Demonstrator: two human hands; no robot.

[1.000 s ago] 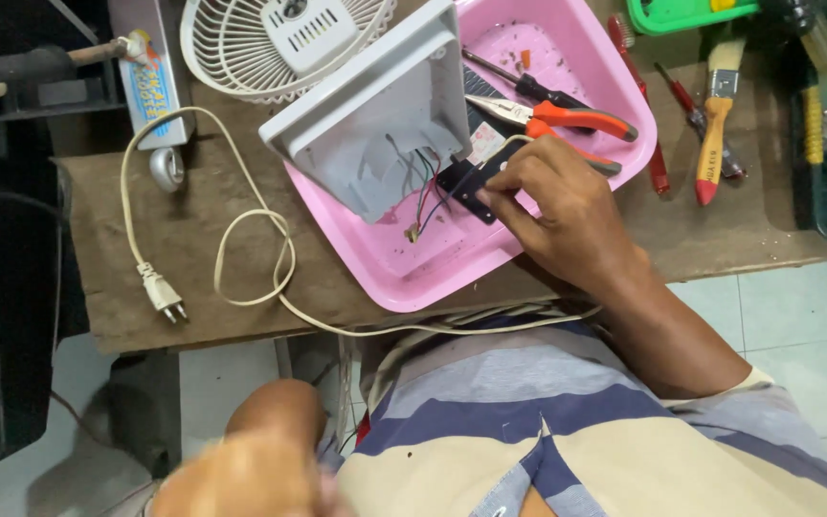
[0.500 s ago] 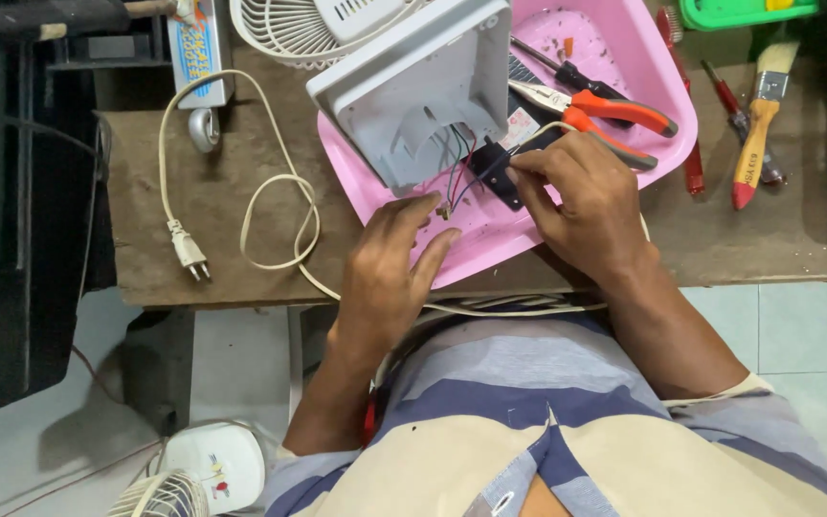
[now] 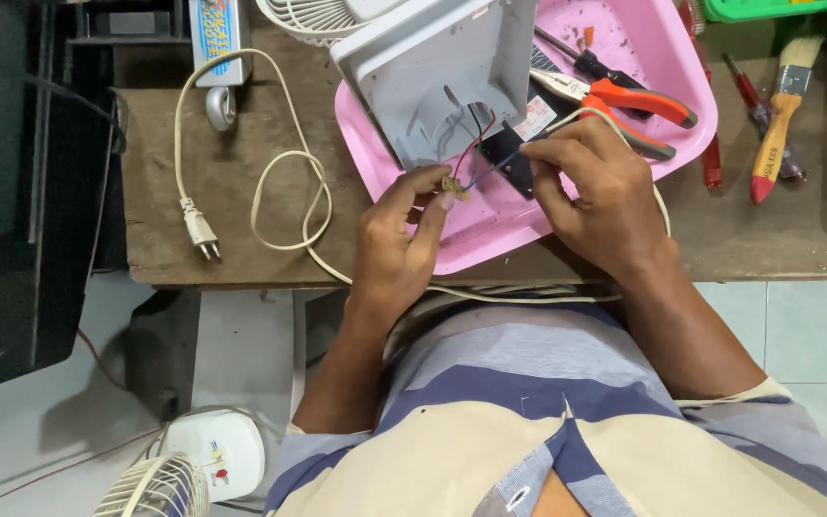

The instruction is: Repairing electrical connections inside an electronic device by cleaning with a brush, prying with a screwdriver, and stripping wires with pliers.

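My left hand pinches the frayed bare ends of thin wires over the pink tray. My right hand holds the same wires a little further along, fingers against a small black part. The red and dark wires run up into the round hole of a grey plastic fan housing that stands tilted in the tray. Both hands are close together at the tray's near edge.
Orange-handled pliers and a screwdriver lie in the tray. A white power cord with plug loops across the brown table. A paintbrush and red screwdrivers lie to the right. A white fan grille sits behind, a small fan on the floor.
My left hand rose from my lap to the tray and took the wire ends. The right hand shifted slightly on the wires. The camera view moved.
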